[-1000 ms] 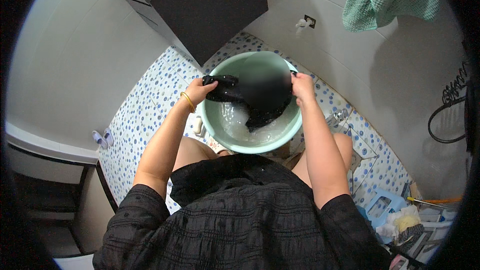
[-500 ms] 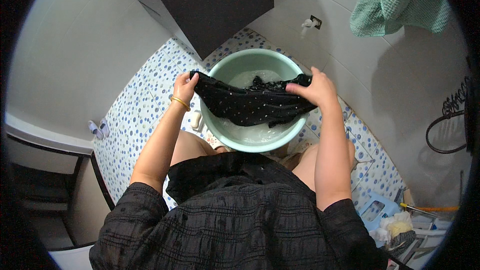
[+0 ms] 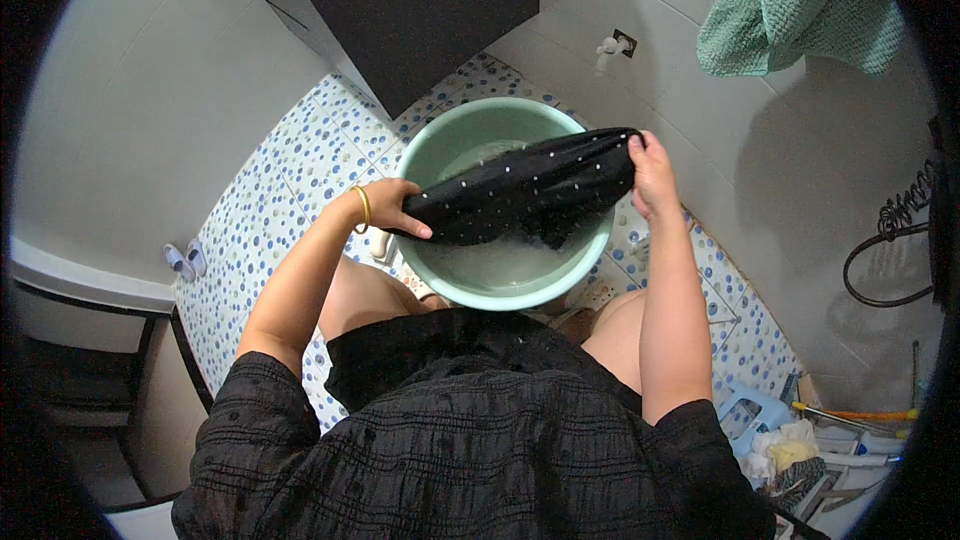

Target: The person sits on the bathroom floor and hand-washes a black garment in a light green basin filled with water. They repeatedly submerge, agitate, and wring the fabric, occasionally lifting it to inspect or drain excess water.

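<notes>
A black garment with small white dots (image 3: 525, 188) is stretched between my two hands above a pale green basin (image 3: 505, 300). Cloudy, sudsy water (image 3: 490, 265) shows in the basin below the cloth. My left hand (image 3: 397, 208), with a gold bangle at the wrist, grips the garment's left end at the basin's left rim, thumb on top. Higher up, past the right rim, my right hand (image 3: 652, 175) is closed on the other end. The cloth slants upward to the right, and its lower folds hang close to the water. Whether they touch it, I cannot tell.
A bar of soap (image 3: 380, 244) lies left of the basin on the dotted tile floor (image 3: 270, 200). Beyond stands a dark cabinet (image 3: 420, 20). A tap (image 3: 612, 45) and a green towel (image 3: 790, 10) are at the wall. Slippers (image 3: 187, 258) sit far left; a blue plastic stool (image 3: 750, 415) is lower right.
My left hand has moved down and its grip has turned over the cloth. The right hand has shifted up and outward, so the garment now slants up to the right instead of sagging level.
</notes>
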Demonstrator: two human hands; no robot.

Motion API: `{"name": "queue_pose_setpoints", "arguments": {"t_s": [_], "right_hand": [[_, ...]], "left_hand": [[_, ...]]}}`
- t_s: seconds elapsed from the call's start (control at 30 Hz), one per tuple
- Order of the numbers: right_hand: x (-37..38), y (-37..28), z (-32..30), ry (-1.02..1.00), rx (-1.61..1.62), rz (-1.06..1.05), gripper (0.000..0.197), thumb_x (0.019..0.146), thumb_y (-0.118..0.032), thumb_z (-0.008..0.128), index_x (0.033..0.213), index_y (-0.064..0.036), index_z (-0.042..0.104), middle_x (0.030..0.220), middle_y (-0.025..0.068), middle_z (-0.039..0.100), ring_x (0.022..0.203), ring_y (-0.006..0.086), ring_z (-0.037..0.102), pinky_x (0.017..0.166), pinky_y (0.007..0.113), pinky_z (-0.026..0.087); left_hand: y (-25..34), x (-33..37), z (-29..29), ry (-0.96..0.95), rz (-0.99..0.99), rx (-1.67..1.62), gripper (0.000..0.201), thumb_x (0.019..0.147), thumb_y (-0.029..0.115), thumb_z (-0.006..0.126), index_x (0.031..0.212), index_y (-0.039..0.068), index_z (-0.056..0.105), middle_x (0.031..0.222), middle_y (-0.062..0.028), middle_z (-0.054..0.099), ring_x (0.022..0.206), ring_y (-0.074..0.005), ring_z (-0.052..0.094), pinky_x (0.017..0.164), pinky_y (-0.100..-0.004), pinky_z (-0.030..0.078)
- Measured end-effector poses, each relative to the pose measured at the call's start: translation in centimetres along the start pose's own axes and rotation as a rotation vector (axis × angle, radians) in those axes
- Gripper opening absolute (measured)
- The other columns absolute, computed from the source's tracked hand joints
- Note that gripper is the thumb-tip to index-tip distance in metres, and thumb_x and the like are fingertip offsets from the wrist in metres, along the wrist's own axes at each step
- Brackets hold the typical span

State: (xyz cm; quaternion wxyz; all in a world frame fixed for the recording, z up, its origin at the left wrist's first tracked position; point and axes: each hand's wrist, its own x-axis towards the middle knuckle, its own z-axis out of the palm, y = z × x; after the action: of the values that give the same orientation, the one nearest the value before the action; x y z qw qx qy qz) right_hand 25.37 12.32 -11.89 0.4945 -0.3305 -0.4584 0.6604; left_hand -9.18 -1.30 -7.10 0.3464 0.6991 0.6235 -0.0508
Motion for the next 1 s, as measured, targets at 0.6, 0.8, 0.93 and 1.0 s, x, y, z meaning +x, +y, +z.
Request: {"name": "queue_pose_setpoints", "arguments": {"t_s": [0.6,0.8,0.93,1.0], "right_hand": [[0.4,13.9,9.3,-0.421,-1.654,0.186,0.053,0.066,-0.018,0.064,0.115,-0.0091,0.048,0.13,0.0203,0.026,0.114,0.0386,0.032,0.09,0.049,0.033],[3.4,16.7,8.0,0.098,-1.001,0.184,0.04,0.072,-0.017,0.053,0.107,0.0013,0.052,0.119,0.0241,0.039,0.109,0.0365,0.04,0.092,0.038,0.035],[-2.3,11.4,15.1,-0.096,-1.045,-0.29,0.028,0.075,-0.029,0.056,0.083,-0.0022,0.057,0.103,0.0187,0.047,0.086,0.0367,0.053,0.073,0.042,0.044],[-3.9,10.7,15.9,-0.187,-1.05,-0.332,0.028,0.076,-0.029,0.059,0.076,-0.0006,0.056,0.101,0.0175,0.05,0.081,0.0366,0.054,0.069,0.04,0.044]], "left_hand": [[-1.6,16.7,11.9,0.767,-0.297,-0.354,0.054,0.071,0.017,0.06,0.117,0.004,0.036,0.108,-0.0279,0.048,0.098,-0.0409,0.048,0.082,-0.0413,0.041],[-2.3,19.4,13.0,0.549,-0.284,-1.357,0.047,0.078,0.041,0.052,0.11,0.007,0.05,0.102,-0.0139,0.056,0.091,-0.0273,0.055,0.077,-0.0356,0.045],[-2.0,17.9,11.1,0.126,-0.07,-2.059,0.053,0.082,0.058,0.036,0.092,0.01,0.057,0.085,-0.0081,0.061,0.072,-0.0207,0.059,0.065,-0.0338,0.048],[-2.4,19.1,12.5,0.296,-0.089,-2.021,0.04,0.084,0.043,0.039,0.088,0.008,0.058,0.083,-0.0083,0.06,0.071,-0.0196,0.057,0.065,-0.0338,0.047]]}}
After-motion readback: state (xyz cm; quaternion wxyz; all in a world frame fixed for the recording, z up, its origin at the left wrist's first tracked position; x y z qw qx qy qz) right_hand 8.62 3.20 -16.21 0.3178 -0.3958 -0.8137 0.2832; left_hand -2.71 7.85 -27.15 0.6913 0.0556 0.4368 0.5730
